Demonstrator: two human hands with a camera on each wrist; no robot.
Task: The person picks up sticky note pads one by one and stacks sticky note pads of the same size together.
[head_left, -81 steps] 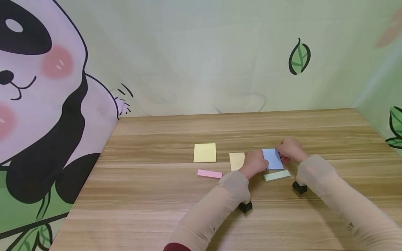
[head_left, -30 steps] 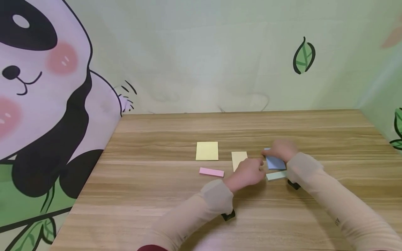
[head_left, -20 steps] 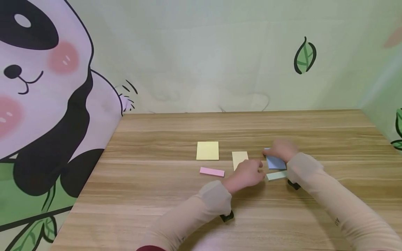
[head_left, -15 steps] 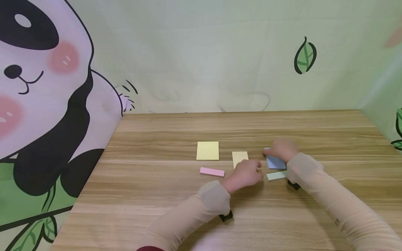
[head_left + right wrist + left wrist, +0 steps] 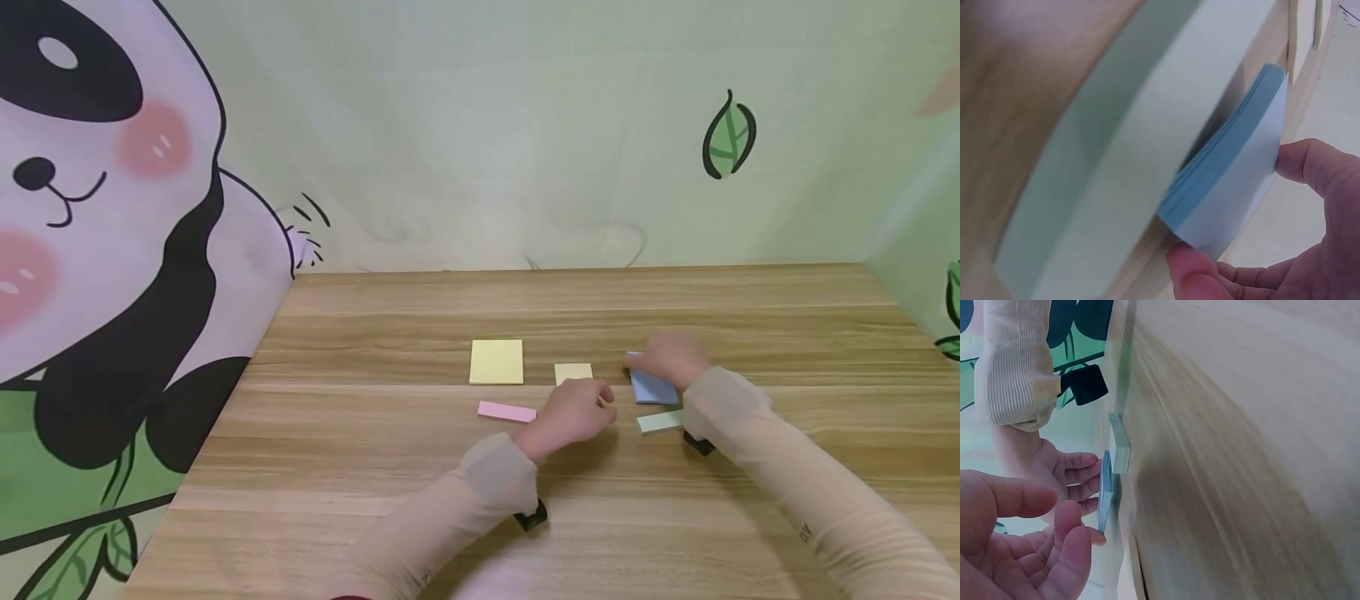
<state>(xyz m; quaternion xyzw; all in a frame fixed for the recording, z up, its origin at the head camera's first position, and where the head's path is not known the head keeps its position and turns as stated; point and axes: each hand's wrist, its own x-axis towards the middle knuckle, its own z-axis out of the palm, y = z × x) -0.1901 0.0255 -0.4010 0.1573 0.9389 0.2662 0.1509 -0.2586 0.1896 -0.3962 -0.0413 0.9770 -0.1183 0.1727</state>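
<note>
My right hand [image 5: 672, 358] pinches the blue sticky note pad [image 5: 652, 390] across its opposite edges. In the right wrist view the thumb and a finger press the sides of the blue pad [image 5: 1244, 172], whose sheets bow slightly. My left hand [image 5: 573, 411] hovers to the left of it, fingers loosely bent and holding nothing; in the left wrist view a gap separates these fingertips [image 5: 1075, 547] from the pad. Just in front of the blue pad lies a pale green sticky note strip [image 5: 658, 422]. A cream sticky note pad [image 5: 573, 372] is partly hidden behind my left hand.
Farther left on the wooden table [image 5: 360, 433] lie a square yellow sticky note pad [image 5: 496, 362] and a pink strip pad [image 5: 506, 412]. A wall covering with a printed panda [image 5: 112, 208] rises along the table's back and left edges.
My left hand has let go of the blue pad and drawn left, over the cream pad's near part. The right hand has come over the blue pad, which has lately shifted slightly left.
</note>
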